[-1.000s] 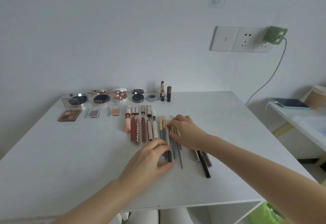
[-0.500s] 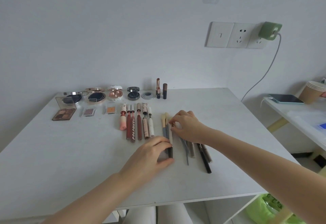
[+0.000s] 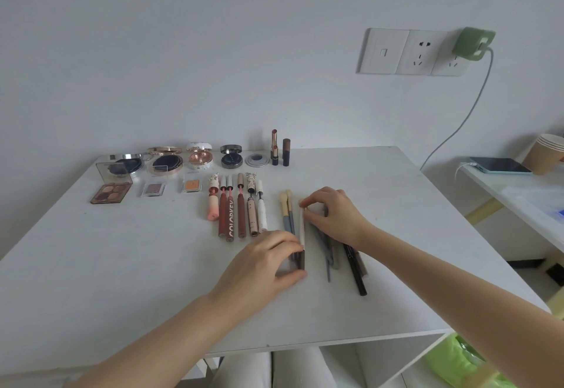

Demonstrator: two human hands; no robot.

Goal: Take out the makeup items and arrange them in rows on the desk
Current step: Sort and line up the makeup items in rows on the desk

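From where I watched, most of the work looked finished. On the bench point(image 3: 91, 265) a back row of compacts point(image 3: 167, 162) and two lipsticks point(image 3: 280, 151) stood near the wall, and in front of it a row of small eyeshadow pans point(image 3: 153, 188) and lip tubes point(image 3: 235, 213) lay side by side. What remained, I judged, were the brushes and pencils point(image 3: 335, 253), which lay loose and crossing each other. The left hand point(image 3: 262, 268) pinched the dark lower end of a white brush point(image 3: 302, 232), and the right hand point(image 3: 332, 216) pinched its upper tip. The front and right edges of the bench were near the pencils; the left side offered open room.
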